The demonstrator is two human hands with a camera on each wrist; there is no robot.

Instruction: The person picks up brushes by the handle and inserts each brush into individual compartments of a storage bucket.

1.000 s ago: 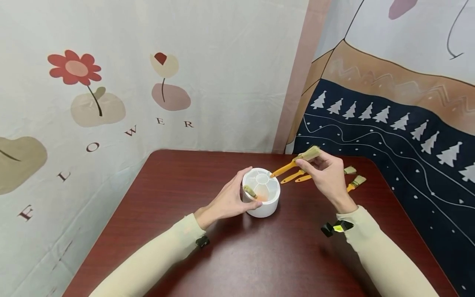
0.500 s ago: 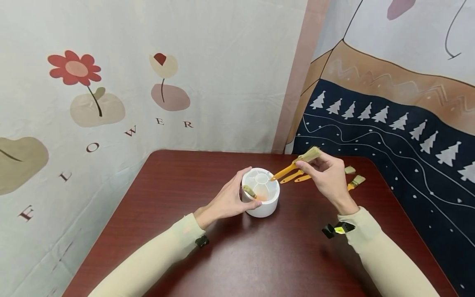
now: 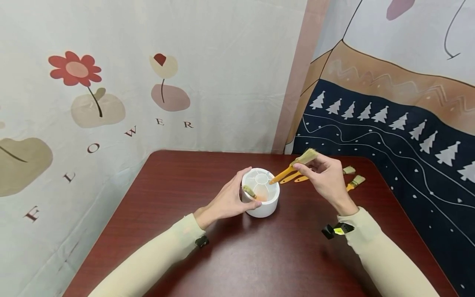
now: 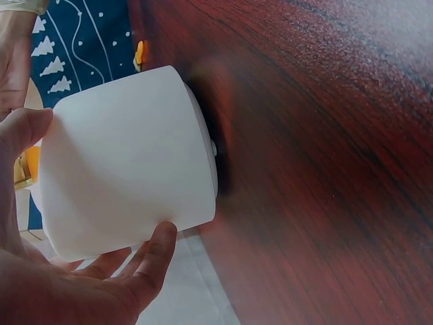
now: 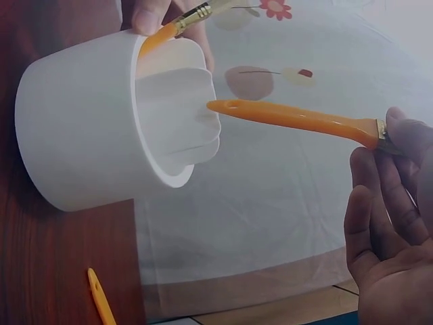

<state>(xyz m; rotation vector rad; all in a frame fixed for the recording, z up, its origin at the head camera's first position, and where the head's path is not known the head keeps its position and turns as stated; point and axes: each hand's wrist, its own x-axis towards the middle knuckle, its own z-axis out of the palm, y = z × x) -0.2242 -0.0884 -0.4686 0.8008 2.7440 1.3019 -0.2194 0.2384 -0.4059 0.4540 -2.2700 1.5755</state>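
My left hand (image 3: 230,201) grips a white round holder (image 3: 264,210) that stands on the table, with the thumb at the near rim and fingers round the far side. Inside, the holder is split into compartments around a central ring. One brush (image 3: 249,191) stands in the near-left compartment, bristles up, its orange handle (image 5: 157,42) partly hidden by the wall. My right hand (image 3: 328,181) pinches a second paintbrush (image 5: 291,118) near its metal ferrule. That brush is tilted, bristles up, and its handle tip overlaps the holder's right rim in the head view.
More yellow-handled brushes lie on the dark red table (image 3: 178,177) behind and right of my right hand, including one brush (image 3: 356,182) near the right side. Printed curtains (image 3: 230,82) rise behind the table's back edge.
My right hand has shifted slightly left and down, bringing the brush's handle tip a little further over the holder. My left hand and the holder have stayed in place.
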